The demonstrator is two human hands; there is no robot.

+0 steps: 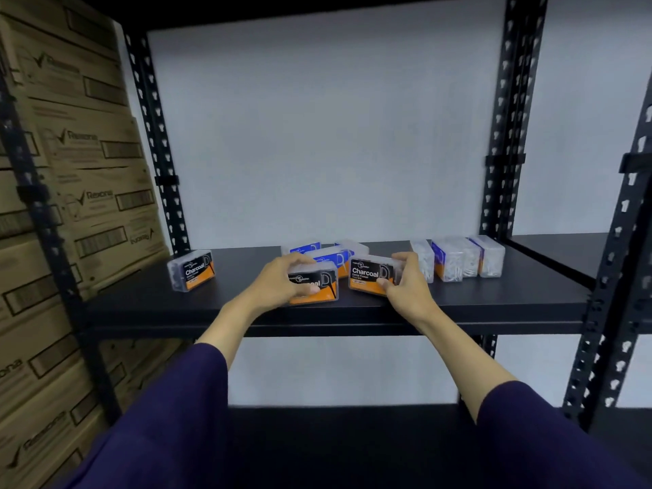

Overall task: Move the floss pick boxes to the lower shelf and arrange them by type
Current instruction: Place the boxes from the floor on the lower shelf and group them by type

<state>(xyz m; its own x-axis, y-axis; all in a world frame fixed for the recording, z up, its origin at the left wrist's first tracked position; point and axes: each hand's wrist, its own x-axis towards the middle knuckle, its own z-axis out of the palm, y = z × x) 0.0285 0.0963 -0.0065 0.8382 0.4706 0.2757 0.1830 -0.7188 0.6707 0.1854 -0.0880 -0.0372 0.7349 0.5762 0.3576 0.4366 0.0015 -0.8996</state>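
Observation:
On the upper black shelf [141,305] my left hand [282,280] grips a black-and-orange Charcoal floss pick box [319,285] from above. My right hand [405,284] holds a second Charcoal box [368,275] by its right end. A third Charcoal box [192,270] stands alone at the shelf's left. Behind my hands lie blue-labelled boxes [331,257], partly hidden. Several clear boxes with blue-and-orange labels [458,259] stand in a row at the right. The lower shelf [335,435] is dark below my arms.
Stacked brown cardboard cartons [70,192] fill the neighbouring rack on the left. Perforated black uprights [508,118] frame the shelf on both sides. A white wall [317,135] closes the back. Another black shelf [564,252] continues at the right.

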